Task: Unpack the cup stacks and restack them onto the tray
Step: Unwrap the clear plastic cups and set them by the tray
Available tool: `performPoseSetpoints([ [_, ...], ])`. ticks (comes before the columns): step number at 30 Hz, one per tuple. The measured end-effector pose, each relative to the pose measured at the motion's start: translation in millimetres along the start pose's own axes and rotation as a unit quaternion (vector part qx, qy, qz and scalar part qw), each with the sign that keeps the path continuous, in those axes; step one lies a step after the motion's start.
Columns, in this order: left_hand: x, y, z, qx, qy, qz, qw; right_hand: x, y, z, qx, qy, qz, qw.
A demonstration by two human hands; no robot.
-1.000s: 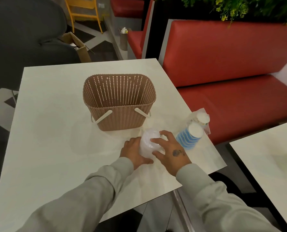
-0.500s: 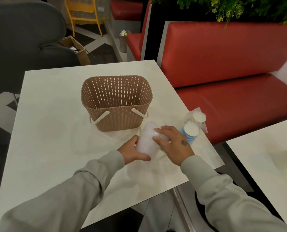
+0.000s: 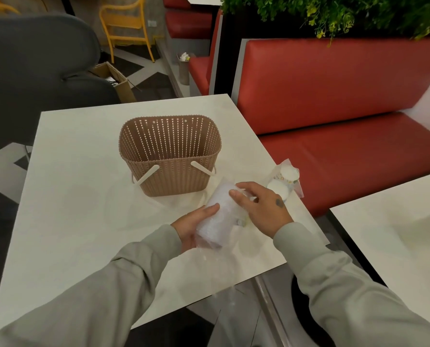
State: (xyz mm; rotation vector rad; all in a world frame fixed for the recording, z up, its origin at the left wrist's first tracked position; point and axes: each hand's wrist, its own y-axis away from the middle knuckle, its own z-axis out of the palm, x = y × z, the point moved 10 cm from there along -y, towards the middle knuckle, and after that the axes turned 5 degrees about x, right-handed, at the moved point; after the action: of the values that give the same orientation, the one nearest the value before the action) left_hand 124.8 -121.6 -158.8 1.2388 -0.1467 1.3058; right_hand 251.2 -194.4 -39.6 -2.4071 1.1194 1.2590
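A stack of clear plastic cups in a thin plastic sleeve [image 3: 219, 216] lies tilted just in front of the brown basket [image 3: 170, 156]. My left hand [image 3: 192, 227] grips the stack's near end from the left. My right hand [image 3: 261, 209] rests over its far end, fingers curled on the wrapping. Two more wrapped cup stacks [image 3: 285, 182], white-bottomed with coloured print, lie at the table's right edge behind my right hand.
The white table [image 3: 78, 196] carries the basket, whose inside looks bare. A red bench [image 3: 334, 151] runs along the right side. A second white table [image 3: 396, 226] stands at the right. A grey chair [image 3: 38, 71] is at the far left.
The clear cup stack has tipped over from nearly upright to a slant and come nearer to me. My left hand slid toward its near end; my right hand stayed on top.
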Motion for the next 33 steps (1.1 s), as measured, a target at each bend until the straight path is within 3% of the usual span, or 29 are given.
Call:
performPoseSetpoints([
  [6, 5, 4, -1, 0.020, 0.039, -0.007, 0.999, -4, 13, -4, -0.004, -0.080, -0.009, 0.997],
  [10, 7, 5, 7, 0.001, 0.040, -0.009, 0.999, -4, 17, 0, -0.048, -0.115, -0.006, 0.992],
  [16, 10, 11, 30, -0.039, 0.133, -0.008, 0.990, -1, 25, 9, -0.095, -0.068, -0.007, 0.993],
  [21, 12, 17, 29, -0.027, 0.139, -0.027, 0.990, -1, 27, 13, -0.098, -0.055, -0.015, 0.994],
  [28, 9, 22, 23, -0.013, 0.091, -0.047, 0.995, -3, 22, 1, -0.051, -0.033, -0.018, 0.998],
  [33, 4, 23, 30, -0.035, 0.119, -0.064, 0.990, 1, 17, -8, -0.004, -0.031, -0.001, 0.999],
])
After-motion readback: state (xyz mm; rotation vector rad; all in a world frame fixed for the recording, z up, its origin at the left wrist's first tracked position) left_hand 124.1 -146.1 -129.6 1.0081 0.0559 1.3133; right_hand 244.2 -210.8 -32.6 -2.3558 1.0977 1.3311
